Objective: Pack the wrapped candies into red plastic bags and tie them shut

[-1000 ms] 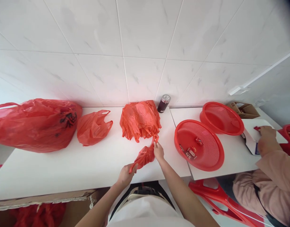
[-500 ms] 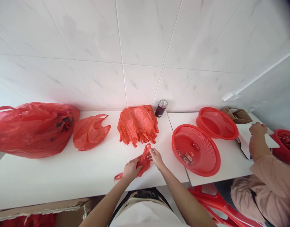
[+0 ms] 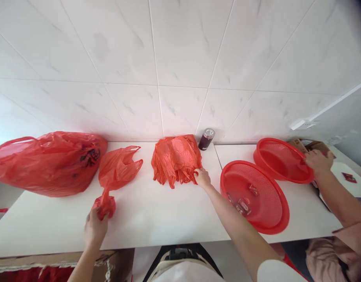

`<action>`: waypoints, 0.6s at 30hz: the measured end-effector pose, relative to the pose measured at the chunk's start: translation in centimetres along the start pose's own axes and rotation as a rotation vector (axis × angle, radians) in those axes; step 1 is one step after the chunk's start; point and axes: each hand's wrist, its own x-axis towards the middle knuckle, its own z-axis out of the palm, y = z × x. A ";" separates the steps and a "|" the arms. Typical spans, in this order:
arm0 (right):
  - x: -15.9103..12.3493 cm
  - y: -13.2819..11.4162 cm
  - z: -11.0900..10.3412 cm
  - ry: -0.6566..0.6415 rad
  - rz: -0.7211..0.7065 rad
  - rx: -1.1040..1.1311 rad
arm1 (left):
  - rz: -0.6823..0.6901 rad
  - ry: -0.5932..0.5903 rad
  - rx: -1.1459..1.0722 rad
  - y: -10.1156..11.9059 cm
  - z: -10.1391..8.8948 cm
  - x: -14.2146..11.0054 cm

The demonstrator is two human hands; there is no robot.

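In my left hand (image 3: 95,225) is a bunched red plastic bag (image 3: 107,206), held low over the white table on the left side. My right hand (image 3: 202,178) reaches to the front right corner of a stack of flat red plastic bags (image 3: 177,154), and its fingers pinch the edge of a bag there. Behind my left hand lies another red carrier bag (image 3: 118,168) with its handles up. Right of my right forearm stands a red mesh basket (image 3: 255,196) holding a few small wrapped packets (image 3: 244,206).
A big, full red bag (image 3: 48,164) lies at the far left. Against the wall stands a dark tumbler (image 3: 206,139). A second red basket (image 3: 283,158) sits at the right, where a co-worker's hand (image 3: 318,160) touches its rim. Below the table edge is an open carton (image 3: 100,262).
My left hand has carried the bunched bag leftward. My right hand has let go of it and moved up to the stack. The co-worker's hand has shifted to the rear basket.
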 end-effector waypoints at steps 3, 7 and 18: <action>0.5 -1.2 -0.6 -0.016 0.007 -0.016 | -0.085 0.039 0.083 -1.4 -0.3 0.6; 0.5 -4.6 -3.0 0.042 -0.118 0.078 | -0.038 0.211 0.104 0.2 -0.1 -1.3; -13.4 -12.4 -5.1 -0.159 -0.399 0.630 | 0.731 -0.154 -0.593 20.8 4.2 -13.8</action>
